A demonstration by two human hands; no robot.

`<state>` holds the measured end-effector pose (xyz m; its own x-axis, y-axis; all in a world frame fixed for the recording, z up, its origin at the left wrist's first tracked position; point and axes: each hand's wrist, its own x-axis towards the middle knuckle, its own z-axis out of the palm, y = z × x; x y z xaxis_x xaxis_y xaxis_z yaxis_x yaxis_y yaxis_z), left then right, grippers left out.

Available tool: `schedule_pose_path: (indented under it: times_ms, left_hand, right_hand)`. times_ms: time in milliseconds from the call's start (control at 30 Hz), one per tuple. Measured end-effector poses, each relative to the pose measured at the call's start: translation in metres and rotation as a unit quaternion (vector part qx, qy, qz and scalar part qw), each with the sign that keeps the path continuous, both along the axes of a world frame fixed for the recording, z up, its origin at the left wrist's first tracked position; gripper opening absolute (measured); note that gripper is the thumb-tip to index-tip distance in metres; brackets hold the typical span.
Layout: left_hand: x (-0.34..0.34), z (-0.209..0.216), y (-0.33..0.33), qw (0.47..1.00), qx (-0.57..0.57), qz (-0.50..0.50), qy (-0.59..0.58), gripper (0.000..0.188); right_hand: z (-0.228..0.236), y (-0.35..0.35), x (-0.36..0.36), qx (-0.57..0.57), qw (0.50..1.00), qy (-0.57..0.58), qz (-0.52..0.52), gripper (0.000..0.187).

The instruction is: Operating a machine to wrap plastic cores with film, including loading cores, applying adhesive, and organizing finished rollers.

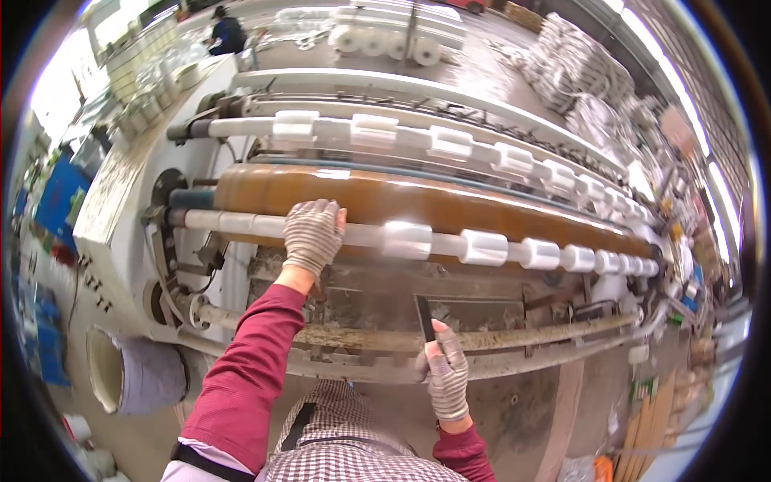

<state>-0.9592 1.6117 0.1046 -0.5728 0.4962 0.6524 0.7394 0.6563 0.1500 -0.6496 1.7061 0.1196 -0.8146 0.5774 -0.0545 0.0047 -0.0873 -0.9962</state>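
My left hand (315,233), in a striped knit glove with bare fingertips, is closed over the left part of the white front shaft (363,235). Whether a film roll lies under the palm is hidden. To its right, several short rolls of clear film (407,239) sit spaced along that shaft. Lower down, in front of the machine, my right hand (446,373) wears the same kind of glove. It grips a slim dark knife (424,317), pointing up and away. Behind the front shaft runs a wide brown roller (377,197).
A rear shaft carries more film rolls (373,128). A lower bar (361,337) crosses before me. A pale bin (144,369) stands at the left beside the white machine end (120,193). Wrapped bundles (570,64) are piled far right; another person (228,34) is far left.
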Motion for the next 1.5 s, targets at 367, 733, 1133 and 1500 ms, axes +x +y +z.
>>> schedule_pose_path:
  times_ms: [367,733,1133,1500]
  left_hand:
    - [-0.002,-0.004,-0.014,0.999,0.016,0.0,-0.035,0.017]
    - [-0.007,0.001,-0.023,0.99,0.077,-0.048,-0.111,0.017]
    - [-0.079,0.025,-0.075,0.862,0.286,-0.175,-0.379,0.023]
    - [-0.315,0.017,-0.039,0.724,0.35,-0.25,-0.539,0.05]
  right_hand:
    - [0.082,0.068,-0.108,0.273,0.961,0.052,-0.007,0.04]
    - [0.187,0.064,-0.297,0.732,0.646,0.11,0.188,0.05]
    - [0.151,0.066,-0.4,0.801,0.475,0.146,0.334,0.071]
    - [0.105,0.005,-0.532,0.803,0.456,0.272,0.271,0.059]
